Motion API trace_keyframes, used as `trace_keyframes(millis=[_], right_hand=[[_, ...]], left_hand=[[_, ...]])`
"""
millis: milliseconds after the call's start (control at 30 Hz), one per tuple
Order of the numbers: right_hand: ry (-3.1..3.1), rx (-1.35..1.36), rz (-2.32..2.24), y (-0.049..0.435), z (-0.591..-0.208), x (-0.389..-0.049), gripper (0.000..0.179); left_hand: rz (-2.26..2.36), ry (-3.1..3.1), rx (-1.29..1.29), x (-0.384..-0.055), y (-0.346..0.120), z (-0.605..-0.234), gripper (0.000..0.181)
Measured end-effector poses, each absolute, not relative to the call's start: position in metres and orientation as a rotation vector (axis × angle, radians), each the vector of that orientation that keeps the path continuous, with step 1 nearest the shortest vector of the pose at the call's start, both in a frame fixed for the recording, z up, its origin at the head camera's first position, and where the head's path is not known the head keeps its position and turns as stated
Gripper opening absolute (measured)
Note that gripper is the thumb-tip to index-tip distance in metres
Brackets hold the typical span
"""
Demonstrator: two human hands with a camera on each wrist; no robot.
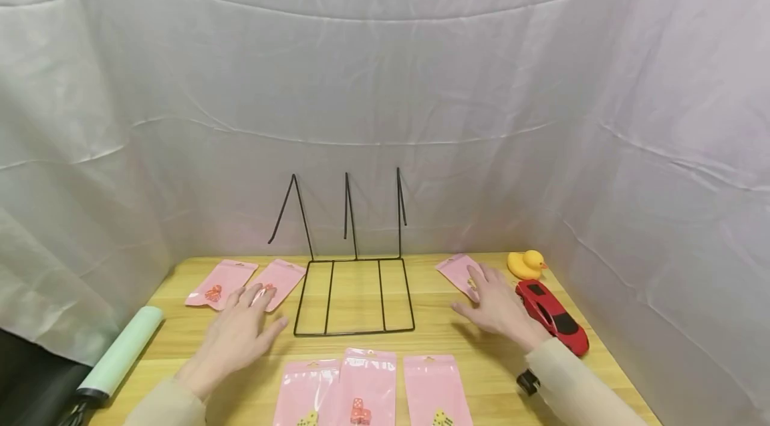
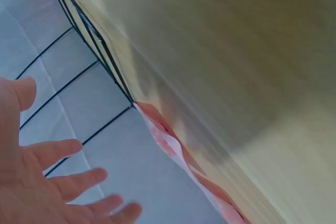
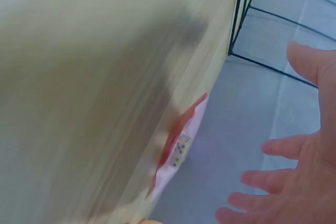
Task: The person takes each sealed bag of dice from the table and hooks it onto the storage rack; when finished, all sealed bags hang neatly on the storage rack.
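My left hand hovers with fingers spread near two pink pouches at the back left; red pieces show in the outer pouch, and my fingertips overlap the inner pouch. On the other side, my right hand is spread beside another pink pouch, partly hidden by the fingers. Yellow dotted dice show through that pouch in the right wrist view. Both wrist views show a gap between hand and pouch. Between the hands stands a black wire rack with three upright prongs.
In front lie three pink pouches: a left one, a middle one with red dice, and a right one. A yellow rubber duck and red toy car are at right. A mint-green cylinder lies left. Grey curtains surround the table.
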State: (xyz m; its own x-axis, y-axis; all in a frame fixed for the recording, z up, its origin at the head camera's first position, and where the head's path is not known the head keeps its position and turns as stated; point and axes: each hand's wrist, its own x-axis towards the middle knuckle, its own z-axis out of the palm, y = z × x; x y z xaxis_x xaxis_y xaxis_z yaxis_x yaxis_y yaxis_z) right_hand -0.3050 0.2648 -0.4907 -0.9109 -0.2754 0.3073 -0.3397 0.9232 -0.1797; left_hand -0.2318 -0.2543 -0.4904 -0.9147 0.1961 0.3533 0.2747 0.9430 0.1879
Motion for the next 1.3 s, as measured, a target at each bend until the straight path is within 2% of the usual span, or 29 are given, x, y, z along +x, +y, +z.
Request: trace_keyframes(millis=[233, 367, 667, 933, 1033, 1300], right_hand=[[-2.983, 0.368, 0.455, 0.256, -0.493, -0.344, 0.102], [-3.078, 0.256, 0.499, 0.257, -0.498, -0.36, 0.102], [-3.193, 0.108, 0.567, 0.265, -0.508, -0.383, 0.095], [-3.206, 0.03, 0.505, 0.272, -0.511, -0.386, 0.087], [-3.199, -0.009, 0.501, 0.271, -0.51, -0.387, 0.085], [-3.18, -0.08, 0.509, 0.272, -0.51, -0.389, 0.058]], left_hand=[[-0.622, -2.856, -0.316, -0.253, -0.241, -0.49, 0.045], [-0.836, -2.917, -0.253, -0.265, -0.233, -0.494, 0.04], [-1.031, -2.967, -0.192, -0.279, -0.225, -0.5, 0.045], [-1.034, -2.955, -0.203, -0.284, -0.229, -0.507, 0.043], [-1.082, -2.934, -0.232, -0.295, -0.237, -0.523, 0.042], [-1.104, -2.923, -0.158, -0.314, -0.247, -0.555, 0.041]])
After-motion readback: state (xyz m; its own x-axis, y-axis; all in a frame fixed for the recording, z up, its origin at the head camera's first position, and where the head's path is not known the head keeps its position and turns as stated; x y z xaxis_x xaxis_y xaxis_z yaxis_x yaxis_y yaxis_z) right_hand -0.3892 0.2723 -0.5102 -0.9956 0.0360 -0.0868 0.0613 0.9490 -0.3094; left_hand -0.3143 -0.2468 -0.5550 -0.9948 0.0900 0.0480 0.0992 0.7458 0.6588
